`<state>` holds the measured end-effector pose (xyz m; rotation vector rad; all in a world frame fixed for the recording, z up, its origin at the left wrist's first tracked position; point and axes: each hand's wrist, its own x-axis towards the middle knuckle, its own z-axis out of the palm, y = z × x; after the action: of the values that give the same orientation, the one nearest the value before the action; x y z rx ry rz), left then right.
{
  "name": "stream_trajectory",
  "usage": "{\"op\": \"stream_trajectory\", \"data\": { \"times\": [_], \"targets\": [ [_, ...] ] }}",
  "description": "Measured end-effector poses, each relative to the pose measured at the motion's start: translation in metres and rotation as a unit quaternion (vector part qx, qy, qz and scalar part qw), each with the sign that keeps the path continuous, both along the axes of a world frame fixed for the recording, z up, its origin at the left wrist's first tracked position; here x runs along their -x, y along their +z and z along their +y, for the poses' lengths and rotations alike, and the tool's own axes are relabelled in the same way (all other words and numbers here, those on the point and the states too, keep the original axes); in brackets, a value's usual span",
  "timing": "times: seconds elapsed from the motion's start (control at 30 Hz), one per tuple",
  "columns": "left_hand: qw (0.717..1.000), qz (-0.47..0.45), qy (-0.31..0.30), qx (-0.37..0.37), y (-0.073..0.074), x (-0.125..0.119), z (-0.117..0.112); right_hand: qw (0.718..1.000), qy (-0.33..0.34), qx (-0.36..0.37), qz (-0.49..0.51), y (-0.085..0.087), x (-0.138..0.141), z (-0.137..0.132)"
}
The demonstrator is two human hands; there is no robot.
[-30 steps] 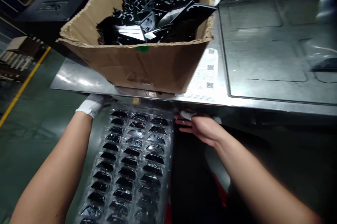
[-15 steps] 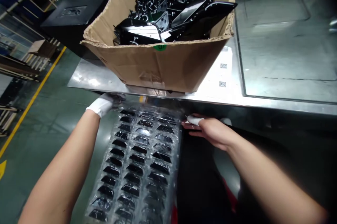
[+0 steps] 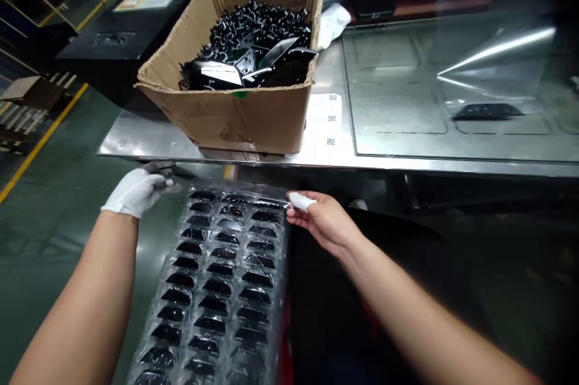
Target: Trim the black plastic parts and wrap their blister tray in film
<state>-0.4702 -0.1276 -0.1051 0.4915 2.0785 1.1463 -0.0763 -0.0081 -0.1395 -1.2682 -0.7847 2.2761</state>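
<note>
Below the bench edge a clear plastic blister tray (image 3: 217, 288) holds rows of black, glossy trapezoid parts under crinkled clear plastic film (image 3: 257, 194). At the tray's far right corner my right hand (image 3: 323, 216) is closed, pinching the film's edge between thumb and fingers; a white cover wraps one of its digits. My left hand (image 3: 140, 189), in a white glove with dark fingertips, hovers just left of the far left corner. Its fingers are stretched out and loosely apart, with nothing visible in them.
A cardboard box (image 3: 244, 119) full of small black clips and larger glossy pieces stands on the metal bench (image 3: 136, 134). Right of it lie a sheet with QR codes (image 3: 323, 125), a white cloth (image 3: 333, 23) and one black part (image 3: 488, 110). A black case (image 3: 117, 41) sits left.
My left hand has drawn away leftward from the tray's far corner. My right hand still holds the film edge. The view has swung right, bringing the black part on the bench into sight.
</note>
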Motion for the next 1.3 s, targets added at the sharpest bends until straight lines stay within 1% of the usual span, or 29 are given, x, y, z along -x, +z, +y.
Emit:
{"op": "stream_trajectory", "data": {
  "times": [0.1, 0.2, 0.33, 0.43, 0.53, 0.63, 0.7, 0.9, 1.03, 1.1, 1.17, 1.23, 1.3],
  "targets": [
    [0.998, -0.028, 0.020, -0.047, 0.008, -0.009, -0.019, 0.999, -0.032, -0.029, -0.011, 0.016, -0.003, -0.019],
    [0.995, -0.028, 0.042, -0.085, 0.025, -0.017, -0.040, 0.996, -0.044, -0.081, -0.006, 0.037, -0.006, -0.037],
    [0.990, -0.026, 0.068, -0.123, 0.052, -0.026, -0.072, 0.990, 0.001, -0.139, 0.032, 0.068, -0.010, -0.057],
    [0.985, -0.017, 0.100, -0.142, 0.065, -0.034, -0.093, 0.984, 0.036, -0.165, 0.061, 0.084, -0.012, -0.071],
    [0.980, -0.004, 0.124, -0.155, 0.070, -0.041, -0.109, 0.976, 0.039, -0.196, 0.090, 0.089, -0.014, -0.082],
    [0.980, -0.001, 0.123, -0.158, 0.074, -0.047, -0.120, 0.970, 0.019, -0.219, 0.104, 0.091, -0.018, -0.090],
    [0.981, 0.000, 0.118, -0.157, 0.078, -0.048, -0.124, 0.969, 0.009, -0.222, 0.109, 0.093, -0.020, -0.095],
    [0.985, 0.009, 0.102, -0.141, 0.100, -0.049, -0.130, 0.969, -0.003, -0.217, 0.116, 0.104, -0.029, -0.110],
    [0.983, 0.035, 0.095, -0.151, 0.109, -0.057, -0.142, 0.959, -0.020, -0.249, 0.135, 0.107, -0.039, -0.122],
    [0.981, 0.051, 0.091, -0.164, 0.112, -0.066, -0.156, 0.951, -0.031, -0.270, 0.145, 0.110, -0.046, -0.135],
    [0.978, 0.064, 0.085, -0.178, 0.117, -0.079, -0.176, 0.947, -0.042, -0.282, 0.148, 0.115, -0.055, -0.155],
    [0.976, 0.073, 0.077, -0.191, 0.125, -0.091, -0.201, 0.944, -0.050, -0.287, 0.152, 0.122, -0.065, -0.181],
    [0.975, 0.078, 0.071, -0.197, 0.133, -0.101, -0.230, 0.942, -0.055, -0.291, 0.157, 0.125, -0.076, -0.214]
  ]
}}
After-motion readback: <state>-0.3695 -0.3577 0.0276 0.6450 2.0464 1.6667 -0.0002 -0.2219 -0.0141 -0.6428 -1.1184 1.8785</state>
